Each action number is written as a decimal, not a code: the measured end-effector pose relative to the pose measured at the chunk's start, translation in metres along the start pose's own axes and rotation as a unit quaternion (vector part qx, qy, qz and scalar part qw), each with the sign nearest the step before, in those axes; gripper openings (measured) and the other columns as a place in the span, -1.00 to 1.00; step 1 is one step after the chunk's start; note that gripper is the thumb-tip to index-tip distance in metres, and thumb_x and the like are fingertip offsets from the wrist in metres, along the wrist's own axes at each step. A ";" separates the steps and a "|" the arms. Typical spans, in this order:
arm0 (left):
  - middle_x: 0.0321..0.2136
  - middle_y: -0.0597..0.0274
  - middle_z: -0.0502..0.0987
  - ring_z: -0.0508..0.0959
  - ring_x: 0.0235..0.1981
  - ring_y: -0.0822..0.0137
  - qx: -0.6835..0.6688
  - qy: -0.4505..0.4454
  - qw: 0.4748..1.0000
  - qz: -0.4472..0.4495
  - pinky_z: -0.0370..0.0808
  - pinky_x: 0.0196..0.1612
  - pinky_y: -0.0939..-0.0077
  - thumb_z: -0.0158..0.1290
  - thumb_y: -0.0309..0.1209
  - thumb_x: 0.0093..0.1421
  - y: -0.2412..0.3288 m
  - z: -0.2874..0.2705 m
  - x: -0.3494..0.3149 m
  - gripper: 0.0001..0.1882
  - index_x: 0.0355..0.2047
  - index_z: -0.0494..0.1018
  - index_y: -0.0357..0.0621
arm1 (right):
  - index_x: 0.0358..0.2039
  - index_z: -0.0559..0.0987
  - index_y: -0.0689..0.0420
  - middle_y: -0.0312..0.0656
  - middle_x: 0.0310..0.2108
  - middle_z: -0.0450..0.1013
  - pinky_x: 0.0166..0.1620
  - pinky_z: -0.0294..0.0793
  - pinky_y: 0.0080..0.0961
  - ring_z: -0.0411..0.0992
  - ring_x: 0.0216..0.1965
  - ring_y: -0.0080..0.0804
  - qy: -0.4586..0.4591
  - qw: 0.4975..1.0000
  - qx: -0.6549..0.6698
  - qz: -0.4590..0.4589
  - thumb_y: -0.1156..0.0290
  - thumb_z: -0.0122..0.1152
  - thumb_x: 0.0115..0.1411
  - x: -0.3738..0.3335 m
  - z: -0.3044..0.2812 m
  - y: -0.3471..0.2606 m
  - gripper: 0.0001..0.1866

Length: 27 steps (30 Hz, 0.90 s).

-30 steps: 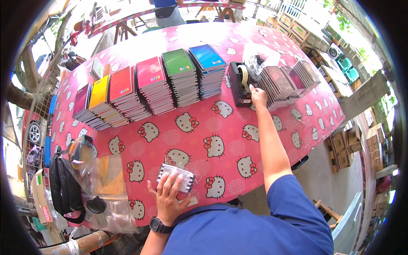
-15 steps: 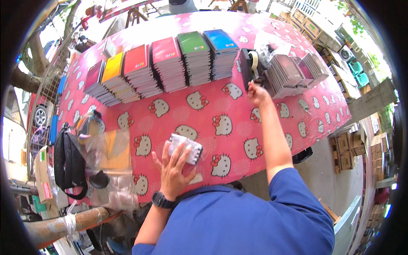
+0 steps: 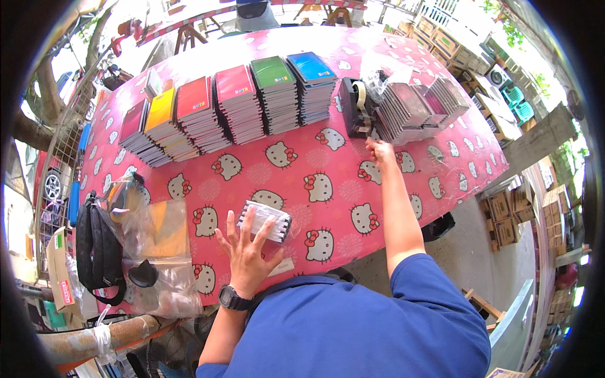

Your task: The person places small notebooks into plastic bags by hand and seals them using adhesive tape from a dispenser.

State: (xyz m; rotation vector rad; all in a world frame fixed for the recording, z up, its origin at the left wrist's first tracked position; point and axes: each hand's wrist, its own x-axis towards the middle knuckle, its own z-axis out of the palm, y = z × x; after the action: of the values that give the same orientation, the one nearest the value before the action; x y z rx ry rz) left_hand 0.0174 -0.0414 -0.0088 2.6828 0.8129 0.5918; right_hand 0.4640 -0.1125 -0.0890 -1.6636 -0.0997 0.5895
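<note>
The left hand lies flat with spread fingers on one small wrapped stack, near the table's front edge. The right hand is curled loosely, holding nothing, just before one black tape dispenser. The pink cloth shows cartoon cats. Behind stand six notebook piles: maroon, yellow, two red, green, blue. Grey piles stand at the right.

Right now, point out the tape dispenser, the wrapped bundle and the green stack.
tape dispenser (image 3: 357, 108), head view, on its black body beside the roll.
wrapped bundle (image 3: 268, 220), head view, on its clear-wrapped top face.
green stack (image 3: 272, 72), head view, on the top cover.
</note>
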 end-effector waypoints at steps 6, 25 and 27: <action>0.24 0.24 0.06 -0.16 0.30 -0.06 0.034 0.002 0.999 -0.025 -0.35 0.23 -0.20 0.26 -0.13 -0.21 -0.011 -0.002 -0.007 -0.25 0.08 0.30 0.32 | -0.43 0.49 0.09 -0.42 -0.63 0.31 -0.63 0.11 -0.76 0.17 -0.66 -0.72 -0.349 0.919 0.142 0.117 0.36 0.23 0.11 -0.050 0.104 -0.014 -0.88; 0.25 0.06 -0.05 -0.25 0.29 -0.13 0.012 -0.054 0.998 0.034 -0.40 0.16 -0.37 0.27 0.01 -0.29 0.004 -0.020 0.029 -0.13 0.13 0.23 0.44 | -0.55 0.60 0.21 -0.07 -0.57 0.51 -0.41 0.43 -0.28 0.49 -0.48 -0.21 -0.463 0.519 -0.666 -0.270 -0.37 0.27 -0.36 -0.210 0.201 -0.101 -0.24; 0.24 0.07 -0.02 -0.22 0.29 -0.12 0.025 -0.074 0.996 0.037 -0.40 0.17 -0.36 0.27 0.01 -0.29 0.000 -0.016 0.031 -0.13 0.13 0.23 0.43 | -0.61 0.57 0.20 -0.13 -0.65 0.46 -0.48 0.39 -0.33 0.45 -0.56 -0.28 -0.467 0.532 -0.649 -0.279 -0.30 0.28 -0.26 -0.212 0.195 -0.100 -0.32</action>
State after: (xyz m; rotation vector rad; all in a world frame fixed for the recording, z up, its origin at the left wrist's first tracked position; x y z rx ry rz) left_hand 0.0336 -0.0217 0.0149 2.7736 0.7003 0.3889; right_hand 0.2234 -0.0003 0.0613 -2.2119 -2.2903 0.9017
